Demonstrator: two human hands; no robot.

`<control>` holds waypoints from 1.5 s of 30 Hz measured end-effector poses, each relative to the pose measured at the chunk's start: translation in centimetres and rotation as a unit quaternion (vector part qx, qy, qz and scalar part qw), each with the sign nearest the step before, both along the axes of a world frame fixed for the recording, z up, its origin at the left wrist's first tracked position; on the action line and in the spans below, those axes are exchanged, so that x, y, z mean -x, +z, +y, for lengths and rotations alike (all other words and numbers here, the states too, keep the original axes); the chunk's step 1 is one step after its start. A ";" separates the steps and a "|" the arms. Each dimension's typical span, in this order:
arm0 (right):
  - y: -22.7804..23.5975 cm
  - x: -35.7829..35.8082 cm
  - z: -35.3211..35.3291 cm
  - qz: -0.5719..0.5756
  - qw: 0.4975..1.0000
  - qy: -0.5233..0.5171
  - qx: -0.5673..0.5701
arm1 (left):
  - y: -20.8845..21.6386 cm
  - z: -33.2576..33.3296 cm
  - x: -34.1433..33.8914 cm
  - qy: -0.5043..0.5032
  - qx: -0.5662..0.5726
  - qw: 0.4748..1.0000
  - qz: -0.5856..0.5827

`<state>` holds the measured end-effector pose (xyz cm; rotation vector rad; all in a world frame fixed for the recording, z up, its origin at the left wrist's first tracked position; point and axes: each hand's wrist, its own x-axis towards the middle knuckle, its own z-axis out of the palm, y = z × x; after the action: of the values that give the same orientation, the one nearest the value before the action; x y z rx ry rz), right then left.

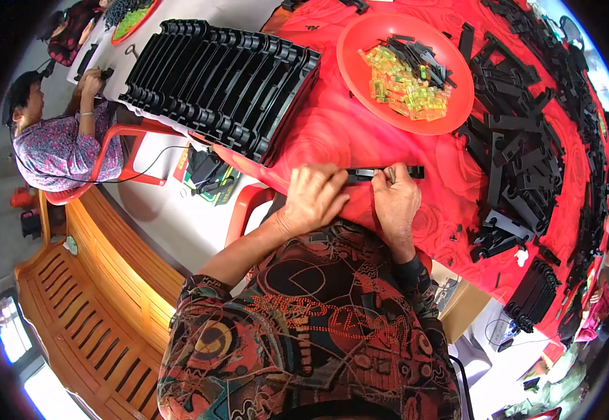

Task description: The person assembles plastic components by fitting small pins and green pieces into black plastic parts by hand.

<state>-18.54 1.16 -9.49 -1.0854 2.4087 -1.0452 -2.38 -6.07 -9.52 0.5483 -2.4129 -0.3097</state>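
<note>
A slim black plastic strip (pixel 362 174) lies across the near edge of the red-covered table in front of me. My left hand (pixel 314 199) rests over its left end with the fingers curled down onto it; the fingertips are partly hidden. Above the strip's right half, my right hand (pixel 397 204) pinches a small thin piece (pixel 391 175) between thumb and fingers. Its kind is too small to make out. Beyond both hands stands a round red tray (pixel 350 70), holding yellow-green clear plastic pieces (pixel 409 94) and small black strips (pixel 422 57).
Black plastic parts (pixel 521 161) are heaped on the right. A rack of long black parts (pixel 213 84) stands at the left, near a red chair (pixel 248 203). Another person (pixel 63 143) sits far left, behind a wooden bench (pixel 101 280).
</note>
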 end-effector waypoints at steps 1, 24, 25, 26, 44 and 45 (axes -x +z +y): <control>0.2 0.0 -0.2 0.006 1.000 -0.001 -0.009 | 0.3 0.3 0.5 -0.025 0.035 0.999 0.003; -0.5 1.0 0.8 -0.273 0.952 0.031 0.131 | -0.2 1.4 3.9 -0.028 0.199 0.958 -0.205; -0.4 1.0 0.9 -0.273 0.953 0.032 0.129 | -0.2 1.4 3.9 -0.027 0.201 0.958 -0.201; -0.2 1.1 1.0 -0.274 0.954 0.040 0.117 | -0.1 1.4 4.0 -0.026 0.200 0.959 -0.201; 2.0 0.4 0.7 -0.499 0.853 -0.055 0.141 | -0.5 1.3 4.4 -0.029 -0.034 0.997 -0.067; 2.0 0.3 0.7 -0.512 0.843 -0.060 0.151 | -0.3 1.3 4.4 -0.028 -0.036 0.997 -0.067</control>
<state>-18.86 1.85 -7.46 -0.2564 1.4612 -1.5542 -6.81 -4.80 -9.86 0.5507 -2.5573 -0.3966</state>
